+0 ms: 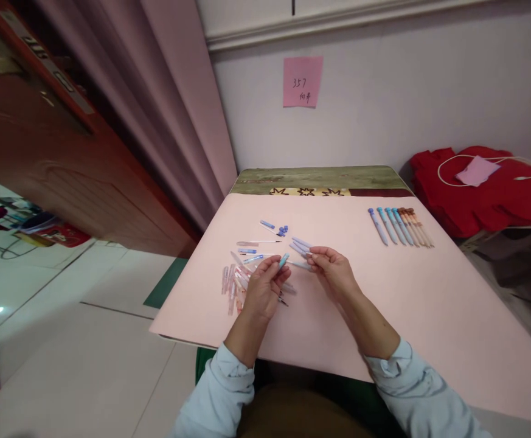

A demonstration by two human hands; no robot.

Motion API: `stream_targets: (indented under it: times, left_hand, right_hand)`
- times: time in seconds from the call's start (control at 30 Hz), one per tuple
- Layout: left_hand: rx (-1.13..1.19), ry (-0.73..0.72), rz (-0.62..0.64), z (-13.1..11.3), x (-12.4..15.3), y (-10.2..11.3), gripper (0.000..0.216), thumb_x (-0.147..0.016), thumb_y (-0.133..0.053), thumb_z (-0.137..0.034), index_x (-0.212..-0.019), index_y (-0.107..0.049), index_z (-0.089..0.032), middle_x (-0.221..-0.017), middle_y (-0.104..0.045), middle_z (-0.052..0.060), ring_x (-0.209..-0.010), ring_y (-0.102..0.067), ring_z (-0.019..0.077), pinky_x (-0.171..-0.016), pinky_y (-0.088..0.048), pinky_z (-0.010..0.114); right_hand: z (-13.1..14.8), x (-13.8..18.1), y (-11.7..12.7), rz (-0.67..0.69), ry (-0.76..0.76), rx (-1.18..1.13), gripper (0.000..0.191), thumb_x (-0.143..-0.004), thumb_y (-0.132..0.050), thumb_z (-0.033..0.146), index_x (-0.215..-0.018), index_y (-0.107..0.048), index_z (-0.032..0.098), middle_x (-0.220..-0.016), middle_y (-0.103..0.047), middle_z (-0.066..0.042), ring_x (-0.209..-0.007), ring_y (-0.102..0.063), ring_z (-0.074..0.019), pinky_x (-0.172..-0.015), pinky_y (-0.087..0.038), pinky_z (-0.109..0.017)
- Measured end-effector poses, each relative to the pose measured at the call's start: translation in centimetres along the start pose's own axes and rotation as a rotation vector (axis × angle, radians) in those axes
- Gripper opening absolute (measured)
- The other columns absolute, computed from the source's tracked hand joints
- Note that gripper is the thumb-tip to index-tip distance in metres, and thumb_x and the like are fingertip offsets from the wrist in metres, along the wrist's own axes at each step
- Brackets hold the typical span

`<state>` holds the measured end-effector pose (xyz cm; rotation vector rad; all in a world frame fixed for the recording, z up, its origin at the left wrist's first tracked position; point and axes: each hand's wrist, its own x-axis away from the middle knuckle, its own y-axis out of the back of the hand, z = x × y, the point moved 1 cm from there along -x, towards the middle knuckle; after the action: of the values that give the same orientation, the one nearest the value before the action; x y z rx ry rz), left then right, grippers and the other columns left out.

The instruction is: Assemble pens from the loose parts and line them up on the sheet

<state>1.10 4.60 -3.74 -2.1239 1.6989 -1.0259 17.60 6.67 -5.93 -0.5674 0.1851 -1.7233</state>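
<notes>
My left hand (265,286) pinches a short light-blue pen barrel part (284,260) over the left half of the table. My right hand (333,267) is closed, thumb against fingertips, around the end of a thin pale pen refill (298,263) that points toward the left hand. Just beyond the right fingertips lie lavender pen barrels (300,244). Under and beside the left hand spreads a pile of clear and pinkish pen barrels (231,291), partly hidden by it. Blue pen parts (247,250), loose refills (272,241) and small blue-purple toppers (283,230) lie farther back.
A row of finished-looking pens (399,226), purple, blue and brown-topped, lies at the right of the pink-covered table (429,316). Red cloth (466,194) with a white cable sits beyond the right edge. A wooden door (87,152) and curtain (178,91) stand left.
</notes>
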Motion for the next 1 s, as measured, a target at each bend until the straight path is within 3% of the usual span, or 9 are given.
stream_targets:
  times: [0.1, 0.23, 0.33, 0.57, 0.77, 1.0]
  left_hand:
    - [-0.024, 0.023, 0.03, -0.1, 0.0, -0.1, 0.024, -0.063, -0.072, -0.012, -0.085, -0.065, -0.012, -0.075, -0.066, 0.003, -0.061, -0.062, 0.0094, -0.056, -0.049, 0.019]
    - [-0.175, 0.003, 0.061, 0.0, 0.4, -0.9, 0.025, -0.066, -0.072, -0.02, -0.089, -0.064, -0.012, -0.065, -0.057, -0.003, -0.046, -0.046, 0.0031, -0.04, -0.029, 0.014]
    - [-0.288, -0.006, 0.089, 0.4, 0.7, -1.8, 0.034, -0.07, -0.075, -0.031, -0.096, -0.063, -0.013, -0.064, -0.057, -0.004, -0.046, -0.044, 0.0028, -0.042, -0.03, 0.014]
    - [-0.458, -0.156, 0.129, 1.1, 0.7, -2.2, 0.029, -0.07, -0.075, -0.038, -0.082, -0.061, -0.016, -0.06, -0.058, -0.004, -0.046, -0.046, 0.0056, -0.044, -0.034, 0.018]
    - [-0.555, -0.32, 0.159, 0.8, 0.9, -2.0, 0.02, -0.081, -0.067, -0.036, -0.085, -0.059, -0.018, -0.064, -0.058, -0.004, -0.05, -0.048, 0.0072, -0.048, -0.039, 0.019]
    - [-0.693, -0.486, 0.219, 0.4, 1.6, -2.2, 0.013, -0.087, -0.061, -0.032, -0.086, -0.059, -0.02, -0.068, -0.064, -0.001, -0.061, -0.059, 0.0112, -0.057, -0.043, 0.022]
  right_hand:
    - [0.3, 0.3, -0.1, 0.036, 0.038, 0.043, 0.039, -0.06, -0.085, 0.036, -0.09, -0.069, 0.016, -0.08, -0.073, -0.005, -0.066, -0.065, -0.0126, -0.056, -0.051, -0.022]
    - [0.5, 0.9, -0.6, 0.133, 0.14, 0.127, 0.037, -0.068, -0.081, 0.042, -0.091, -0.068, 0.017, -0.081, -0.073, -0.005, -0.07, -0.066, -0.0141, -0.066, -0.055, -0.027]
    - [0.2, 1.0, -0.5, 0.187, 0.246, 0.223, 0.033, -0.073, -0.078, 0.043, -0.09, -0.068, 0.018, -0.077, -0.072, -0.004, -0.072, -0.067, -0.0159, -0.072, -0.055, -0.031]
    - [-0.2, 1.2, -0.3, 0.216, 0.427, 0.482, 0.022, -0.079, -0.073, 0.04, -0.089, -0.072, 0.02, -0.08, -0.072, -0.004, -0.073, -0.067, -0.0182, -0.071, -0.055, -0.032]
    - [0.4, 1.9, -1.0, 0.286, 0.346, 0.276, 0.036, -0.083, -0.069, 0.041, -0.113, -0.066, 0.022, -0.091, -0.072, -0.005, -0.077, -0.067, -0.0171, -0.072, -0.055, -0.033]
    - [0.5, 2.0, -1.2, 0.285, 0.239, 0.284, 0.03, -0.078, -0.073, 0.046, -0.087, -0.068, 0.018, -0.073, -0.068, -0.002, -0.067, -0.064, -0.0149, -0.065, -0.053, -0.028]
